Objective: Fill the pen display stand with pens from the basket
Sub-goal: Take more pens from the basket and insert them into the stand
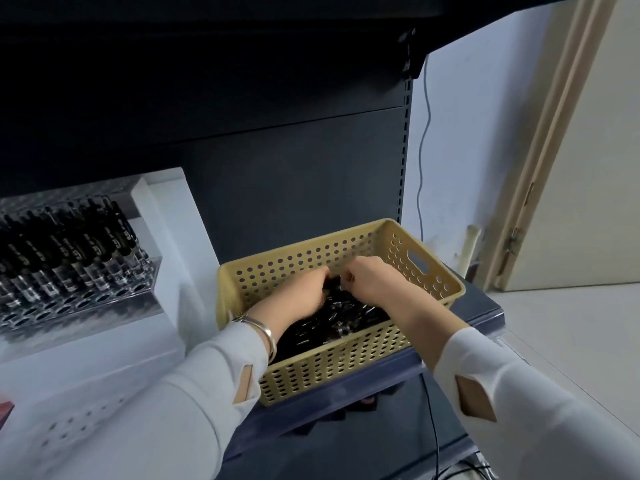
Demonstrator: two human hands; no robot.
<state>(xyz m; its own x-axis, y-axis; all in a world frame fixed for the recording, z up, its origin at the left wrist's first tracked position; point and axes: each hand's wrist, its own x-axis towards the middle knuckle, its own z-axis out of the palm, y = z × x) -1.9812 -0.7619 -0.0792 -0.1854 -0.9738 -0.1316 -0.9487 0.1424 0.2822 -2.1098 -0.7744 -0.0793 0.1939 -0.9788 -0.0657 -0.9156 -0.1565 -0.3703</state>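
Head view shows me the pens (332, 322) as a black heap on the floor of the basket (332, 370), under and just behind both wrists. They lie jumbled, with no single long axis I can read, and there are too many overlapping to count.

At the far side of the heap both hands meet. The left hand (298, 289) and the right hand (370, 278) each have their fingers curled down, and between them they pinch one short dark pen (334, 283). Fingers hide most of it, so I cannot tell how it lies or whether the left hand has others gathered under it.

I count one basket, one stand, two hands. The stand (104, 299) sits left of the basket and a little farther back, well apart from it. Its rear rows hold upright black pens, too tightly packed for me to count, while the front rows of holes, on the side nearer the basket's front edge, show empty.

So the coming move, as I judge it, goes leftward out of the basket, over its left wall. The left hand is the nearer one for that carry, and the pen would need turning upright to drop into a hole.

Beneath the basket is a dark shelf (479, 306). Right of the basket a thin cable (425, 150) hangs down the wall, and farther right is a door (571, 202).
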